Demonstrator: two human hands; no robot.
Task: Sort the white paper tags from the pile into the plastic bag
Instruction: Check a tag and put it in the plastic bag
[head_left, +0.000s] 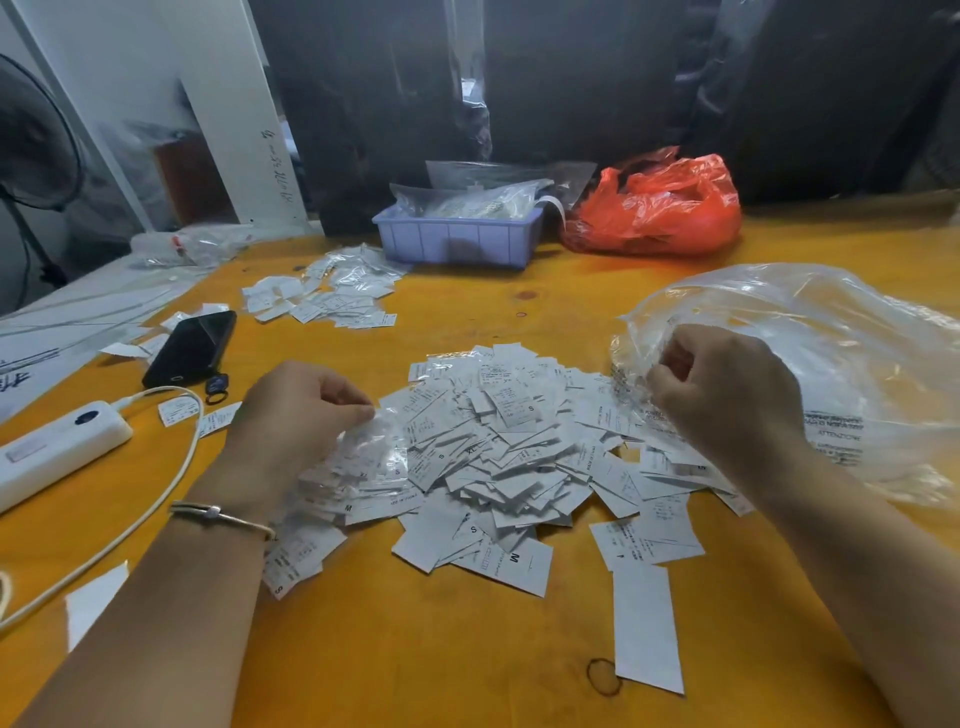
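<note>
Hands work at either edge of the pile of white paper tags (498, 447) in the middle of the orange bench (467, 649). The left hand (296, 415), forearm reaching in from the lower left with a thin bracelet (223, 514) at the wrist, is turned palm down, its fingers curled and pinching a small clear packet of tags (363, 462) at the pile's left side. The right hand (727, 400), forearm coming in from the lower right, has its fingers bent and grips the crumpled rim of the large clear plastic bag (810, 353), which spreads over the bench to the right of the pile. Left of the hands lie a black phone (192, 345) and a white power strip (57, 447) with its cable. Farther back sit a smaller scatter of tags (322, 299), a lilac tray (457, 236) and a red plastic bag (660, 208)
</note>
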